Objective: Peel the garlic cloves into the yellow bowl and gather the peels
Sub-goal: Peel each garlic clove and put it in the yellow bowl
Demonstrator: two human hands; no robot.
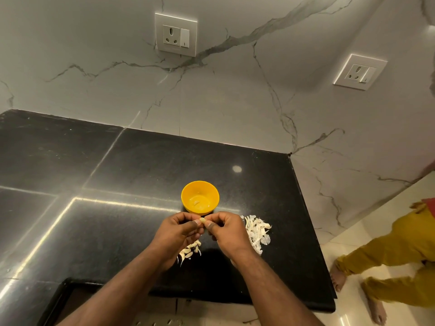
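Observation:
A small yellow bowl (188, 192) stands on the black counter (146, 165), with a peeled clove or two lying in its bottom. Just in front of the bowl, my left hand (179, 234) and my right hand (226, 231) meet and pinch one garlic clove (203, 220) between thumbs and fingertips. Several unpeeled cloves (189, 251) lie on the counter under my left hand, partly hidden by it. A loose heap of white garlic peels (257, 231) lies to the right of my right hand.
The counter's right edge (313, 231) runs close past the peel heap, and its front edge is just below my forearms. A marble wall with two sockets rises behind. Another person in yellow trousers (400, 260) stands barefoot on the floor at the right.

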